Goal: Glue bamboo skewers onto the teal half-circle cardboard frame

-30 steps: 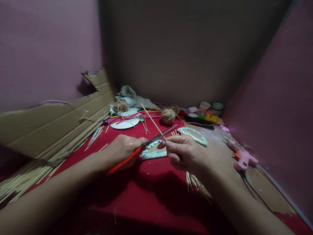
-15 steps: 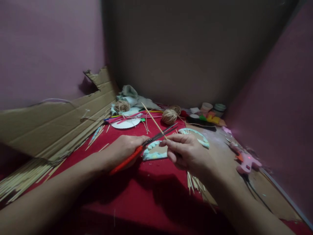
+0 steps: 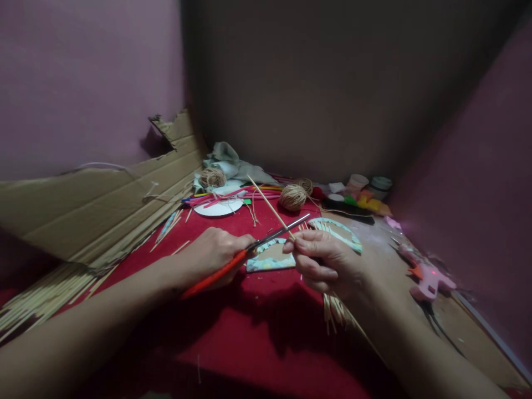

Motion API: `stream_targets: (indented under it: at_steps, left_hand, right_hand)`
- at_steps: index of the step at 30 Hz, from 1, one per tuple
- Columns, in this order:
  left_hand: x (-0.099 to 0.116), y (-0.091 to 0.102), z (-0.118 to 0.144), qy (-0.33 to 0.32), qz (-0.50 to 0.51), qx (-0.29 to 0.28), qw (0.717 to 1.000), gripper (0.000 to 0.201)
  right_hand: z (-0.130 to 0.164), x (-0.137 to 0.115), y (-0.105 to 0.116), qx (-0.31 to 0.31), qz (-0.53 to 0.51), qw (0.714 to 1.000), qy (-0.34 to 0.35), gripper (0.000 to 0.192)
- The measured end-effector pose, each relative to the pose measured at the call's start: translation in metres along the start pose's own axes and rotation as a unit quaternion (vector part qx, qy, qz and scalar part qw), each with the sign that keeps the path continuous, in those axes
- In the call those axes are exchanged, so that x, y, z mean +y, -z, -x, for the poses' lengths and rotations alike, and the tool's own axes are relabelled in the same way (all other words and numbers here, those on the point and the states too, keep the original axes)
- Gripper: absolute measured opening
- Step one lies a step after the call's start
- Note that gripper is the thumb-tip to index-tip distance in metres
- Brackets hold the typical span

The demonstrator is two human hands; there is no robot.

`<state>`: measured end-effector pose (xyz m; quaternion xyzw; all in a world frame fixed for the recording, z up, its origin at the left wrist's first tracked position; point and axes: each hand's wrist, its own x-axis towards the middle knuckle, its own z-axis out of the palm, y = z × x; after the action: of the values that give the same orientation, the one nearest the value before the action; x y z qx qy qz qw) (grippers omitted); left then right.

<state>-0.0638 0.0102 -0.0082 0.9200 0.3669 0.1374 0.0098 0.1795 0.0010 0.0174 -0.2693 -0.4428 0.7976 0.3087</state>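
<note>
My left hand [image 3: 211, 252] grips red-handled scissors [image 3: 233, 260] whose dark blades [image 3: 282, 230] point right and cross a thin wooden skewer [image 3: 270, 206]. My right hand [image 3: 320, 257] pinches that skewer near its lower end, and the stick slants up to the left. Just below the hands, a patterned half-round cardboard piece [image 3: 270, 257] lies on the red cloth [image 3: 257, 321]. A second curved patterned piece [image 3: 338, 230] with skewers fixed to it lies behind my right hand.
A torn cardboard sheet [image 3: 95, 205] leans at the left with a bundle of skewers [image 3: 37, 299] in front. At the back lie twine balls [image 3: 293, 197], coloured sticks [image 3: 233, 197], a white disc [image 3: 218, 208], a cloth and small pots [image 3: 369, 183]. A pink glue gun [image 3: 428, 277] lies right.
The scissor blades have closed on the skewer. The view has shifted slightly, and both hands stay close together.
</note>
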Motion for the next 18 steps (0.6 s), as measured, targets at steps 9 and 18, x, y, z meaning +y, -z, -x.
stream_targets:
  at_steps: [9, 18]
  left_hand:
    - [-0.009, 0.016, -0.005, 0.052, 0.047, -0.041, 0.997, 0.024]
    - [-0.075, 0.010, -0.008, 0.201, -0.107, -0.032, 0.973, 0.027]
  right_hand:
    - [0.000, -0.005, 0.000, 0.080, -0.002, 0.993, 0.086, 0.012]
    - [0.000, 0.006, 0.008, 0.126, 0.090, 0.981, 0.118, 0.014]
